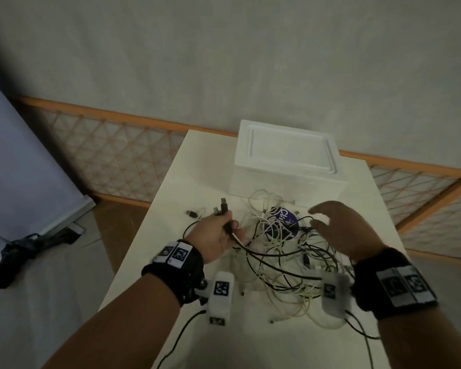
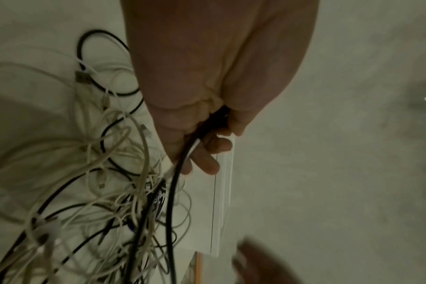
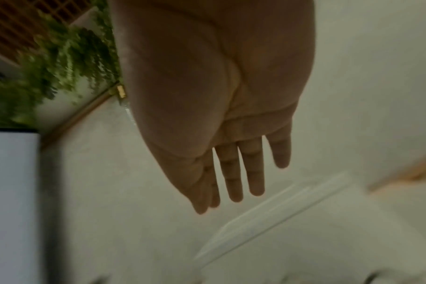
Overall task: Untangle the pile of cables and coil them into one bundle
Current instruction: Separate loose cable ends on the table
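Left hand (image 1: pixel 215 237) grips black cable ends (image 1: pixel 224 209); box (image 1: pixel 285 166) behind pile (image 1: pixel 282 259).

right hand (image 3: pixel 214 92): palm faces the camera, fills upper centre of frame, grip holds nothing
fingers (image 3: pixel 254 169): straight, close together, pointing down-frame; thumb not clearly seen
white ridged box lid (image 3: pixel 275 213): blurred, below the fingertips, apart from them
green trailing leafy plant (image 3: pixel 61 57): upper left, blurred
brown lattice panel (image 3: pixel 15 25): top left corner, behind the plant
orange wooden rail (image 3: pixel 80 115): runs diagonally below the plant
pale blue-white flat panel (image 3: pixel 11 201): left edge, dark band along its right side
pale grey wall (image 3: pixel 365 76): right of the hand
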Available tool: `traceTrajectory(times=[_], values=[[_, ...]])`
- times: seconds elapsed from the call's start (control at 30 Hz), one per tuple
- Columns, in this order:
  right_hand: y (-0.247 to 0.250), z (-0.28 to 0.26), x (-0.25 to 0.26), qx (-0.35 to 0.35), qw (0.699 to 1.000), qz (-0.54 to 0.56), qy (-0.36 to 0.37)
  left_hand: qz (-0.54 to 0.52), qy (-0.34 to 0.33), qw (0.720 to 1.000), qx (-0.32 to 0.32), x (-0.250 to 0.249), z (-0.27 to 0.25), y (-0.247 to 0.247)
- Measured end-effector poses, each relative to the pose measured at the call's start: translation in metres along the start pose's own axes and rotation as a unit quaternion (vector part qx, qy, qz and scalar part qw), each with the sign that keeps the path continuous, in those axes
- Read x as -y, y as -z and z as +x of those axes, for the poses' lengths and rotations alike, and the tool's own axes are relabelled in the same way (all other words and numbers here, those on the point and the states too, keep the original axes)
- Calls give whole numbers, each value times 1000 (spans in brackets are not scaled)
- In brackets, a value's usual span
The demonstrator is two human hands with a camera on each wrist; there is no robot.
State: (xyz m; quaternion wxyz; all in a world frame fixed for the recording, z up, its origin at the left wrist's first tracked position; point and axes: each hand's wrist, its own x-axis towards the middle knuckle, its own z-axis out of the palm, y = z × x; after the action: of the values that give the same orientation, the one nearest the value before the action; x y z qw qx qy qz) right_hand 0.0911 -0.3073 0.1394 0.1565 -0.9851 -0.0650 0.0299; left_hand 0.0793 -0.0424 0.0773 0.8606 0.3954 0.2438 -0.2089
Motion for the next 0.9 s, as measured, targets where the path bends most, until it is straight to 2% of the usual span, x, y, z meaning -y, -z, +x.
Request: traceTrajectory(times=[0.1, 0.17, 0.23, 0.37, 0.47, 0.57, 0.63, 0.73, 0.8, 0.9], values=[[-27, 3, 72, 88, 985, 103, 110, 41, -1, 999, 26, 9, -3, -12], [-41, 9, 100, 133, 972, 116, 157, 88, -6, 994, 65, 13, -6, -14], [-48, 16, 112, 144, 966, 93, 194, 131, -20, 986, 100, 14, -6, -10], [-56, 20, 119, 138, 957, 46, 251, 175, -52, 978, 99, 11, -10, 2], [-63, 19, 120, 153, 959, 36, 235, 199, -62, 973, 99, 11, -11, 9], [-73, 11, 123, 187, 954, 131, 193, 185, -80, 978, 51, 11, -9, 12], [-85, 6, 121, 204, 955, 156, 146, 107, -124, 987, 1, 9, -6, 16], [-101, -1, 119, 246, 960, 85, 107, -54, -187, 981, -27, 6, -4, 24], [-109, -1, 120, 210, 966, 46, 145, -79, -196, 977, -26, 9, -4, 31], [-119, -1, 124, 174, 965, 18, 194, -6, -149, 989, -15, 27, -2, 40]])
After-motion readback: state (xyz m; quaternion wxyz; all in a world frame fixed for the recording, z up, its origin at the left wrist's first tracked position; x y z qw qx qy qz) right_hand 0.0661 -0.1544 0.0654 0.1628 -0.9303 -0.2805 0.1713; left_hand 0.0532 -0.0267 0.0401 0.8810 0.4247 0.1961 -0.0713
